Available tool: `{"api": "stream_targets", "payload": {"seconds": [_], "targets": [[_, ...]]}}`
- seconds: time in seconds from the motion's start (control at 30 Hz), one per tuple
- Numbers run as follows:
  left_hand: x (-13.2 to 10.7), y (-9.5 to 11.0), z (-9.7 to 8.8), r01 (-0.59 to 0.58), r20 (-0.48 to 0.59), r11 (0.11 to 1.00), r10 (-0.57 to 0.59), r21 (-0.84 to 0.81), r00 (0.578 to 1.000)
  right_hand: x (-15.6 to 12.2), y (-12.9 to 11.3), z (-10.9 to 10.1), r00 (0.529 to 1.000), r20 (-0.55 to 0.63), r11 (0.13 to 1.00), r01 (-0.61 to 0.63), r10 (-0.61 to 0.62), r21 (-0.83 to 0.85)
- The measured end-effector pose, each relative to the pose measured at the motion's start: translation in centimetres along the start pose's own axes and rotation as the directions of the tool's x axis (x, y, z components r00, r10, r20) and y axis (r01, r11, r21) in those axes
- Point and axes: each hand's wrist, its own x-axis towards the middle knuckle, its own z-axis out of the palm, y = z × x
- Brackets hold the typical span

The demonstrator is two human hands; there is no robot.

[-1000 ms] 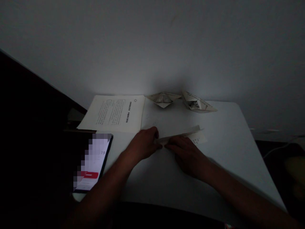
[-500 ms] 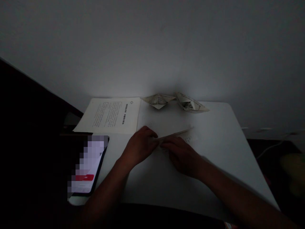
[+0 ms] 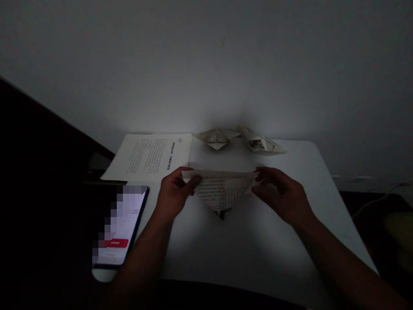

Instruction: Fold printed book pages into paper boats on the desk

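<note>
A folded sheet of printed paper (image 3: 221, 191) hangs as a downward-pointing triangle just above the white table (image 3: 245, 241). My left hand (image 3: 172, 196) pinches its left upper corner. My right hand (image 3: 280, 193) pinches its right upper corner. The triangle's tip touches or nearly touches the tabletop. Both hands are closed on the paper, fingers curled round the top edge.
Two finished paper boats (image 3: 217, 137) (image 3: 262, 143) sit at the table's far edge by the wall. A printed booklet (image 3: 150, 156) lies at the back left. A lit phone (image 3: 121, 226) rests at the left front. The room is dim.
The paper lay flat and narrow under both hands pressed close together; now my hands have moved apart and lifted it, so it shows as a wide triangle facing me.
</note>
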Motion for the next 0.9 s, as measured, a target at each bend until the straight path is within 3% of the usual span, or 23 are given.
{"api": "stream_targets", "payload": {"seconds": [0.13, 0.23, 0.37, 0.5, 0.57, 0.63, 0.73, 0.9], "targets": [[0.2, 0.0, 0.9, 0.002, 0.063, 0.987, 0.008, -0.159, 0.998, -0.1, 0.1, 0.6, 0.963, 0.167, 0.952, -0.243, 0.213, 0.186], [-0.1, 0.6, 1.7, -0.003, 0.052, 0.938, 0.023, -0.346, 0.998, -0.1, 0.1, 1.0, 0.928, 0.189, 0.845, -0.372, 0.322, 0.383], [-1.2, 1.3, 2.5, 0.047, 0.154, 0.876, 0.031, -0.479, 0.988, 0.2, -0.5, 1.5, 0.914, 0.150, 0.648, -0.376, 0.377, 0.662], [-2.7, 1.1, 4.0, 0.063, 0.320, 0.912, 0.077, -0.405, 0.944, 0.0, -1.6, 2.2, 0.899, 0.141, 0.527, -0.364, 0.415, 0.768], [-3.3, 1.3, 5.2, 0.101, 0.359, 0.964, -0.006, -0.246, 0.933, -0.3, -1.8, 2.6, 0.889, 0.144, 0.528, -0.381, 0.434, 0.759], [-3.6, 1.7, 6.2, 0.095, 0.297, 0.991, -0.065, -0.089, 0.953, -0.7, -1.8, 2.9, 0.889, 0.151, 0.580, -0.402, 0.432, 0.709], [-3.5, 2.2, 7.0, 0.157, 0.227, 0.988, -0.155, 0.011, 0.961, -1.3, -1.6, 3.0, 0.918, 0.143, 0.692, -0.374, 0.369, 0.617], [-2.4, 1.9, 6.3, 0.159, 0.091, 0.987, -0.158, -0.015, 0.983, -1.8, -1.8, 2.4, 0.989, -0.109, 0.816, -0.018, 0.099, 0.577]]}}
